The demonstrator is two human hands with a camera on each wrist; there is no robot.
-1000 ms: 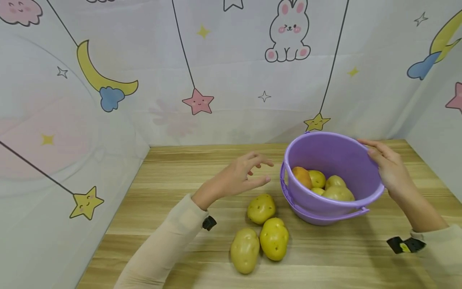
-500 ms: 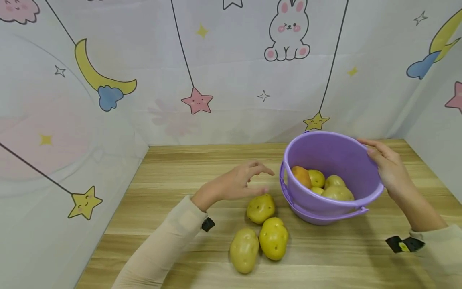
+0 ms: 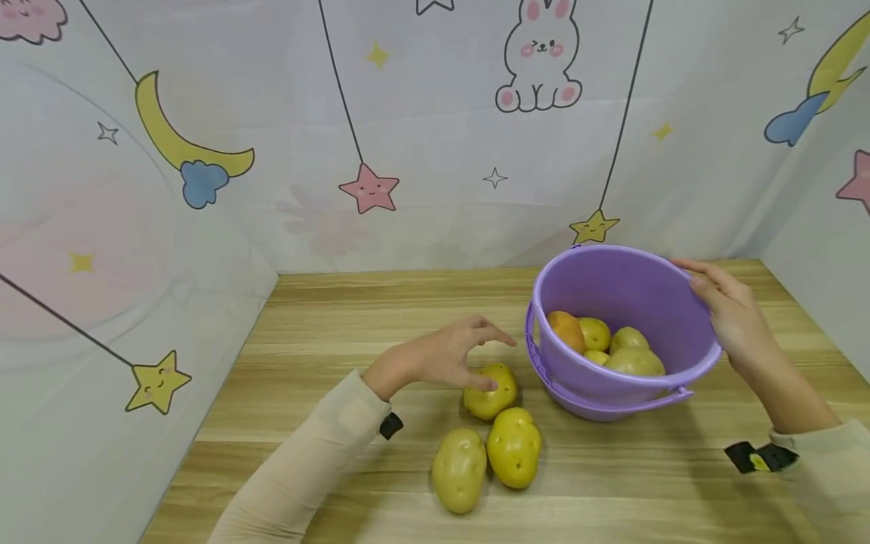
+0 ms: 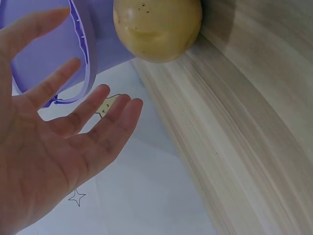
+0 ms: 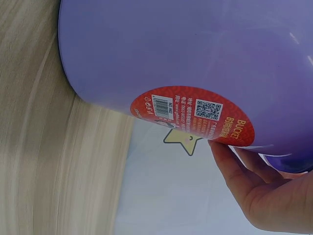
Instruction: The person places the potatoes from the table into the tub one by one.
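Note:
A purple bucket (image 3: 635, 291) leans toward me at the right of the head view. My right hand (image 3: 737, 321) grips its right rim, the thumb on the inner side. Inside it lie several yellow potatoes (image 3: 635, 362) and one orange round item (image 3: 566, 331). My left hand (image 3: 445, 353) hovers over the back potato (image 3: 501, 397), fingers spread and thumb overlapping it in this view. In the left wrist view the palm (image 4: 54, 147) holds nothing. Two more potatoes, a yellow one (image 3: 514, 449) and a paler one (image 3: 459, 472), lie in front of it.
The wooden table (image 3: 326, 325) runs back to a white cloth wall (image 3: 435, 227) printed with stars, a moon and a rabbit. A thin purple handle (image 3: 652, 406) hangs along the bucket's near side. A red label (image 5: 195, 115) shows on the bucket's outside.
My left hand has sunk from beside the bucket down to the back potato. The right hand, the bucket and the potatoes have stayed in place.

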